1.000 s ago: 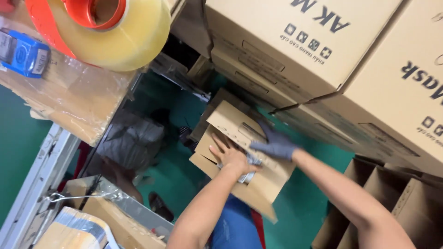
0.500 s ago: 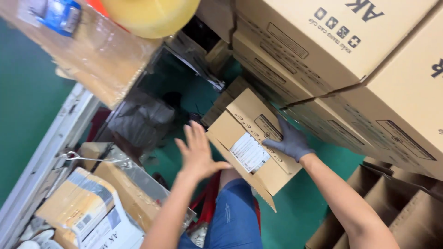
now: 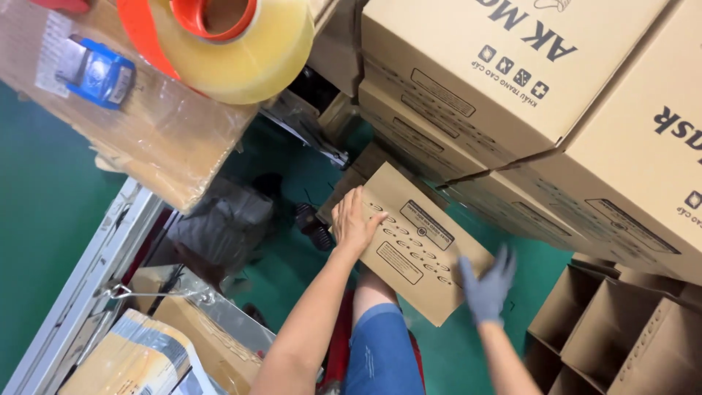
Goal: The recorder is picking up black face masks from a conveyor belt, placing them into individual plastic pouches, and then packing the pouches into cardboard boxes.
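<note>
Left hand flat on small box, fingers spread and released, gloved right hand open just beside its lower edge, stacked cartons beyond, tape roll on bench

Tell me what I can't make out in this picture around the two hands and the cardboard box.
- Right hand, head view: motion blur; whether its grip touches the small box is unclear.
- Small box underside: hidden by the box itself and the knee.
- Left hand palm: pressed flat on the box, contact face hidden.
- Tape roll: top cut off by the frame edge.
- Stacked cartons: cut off at top and right.
</note>
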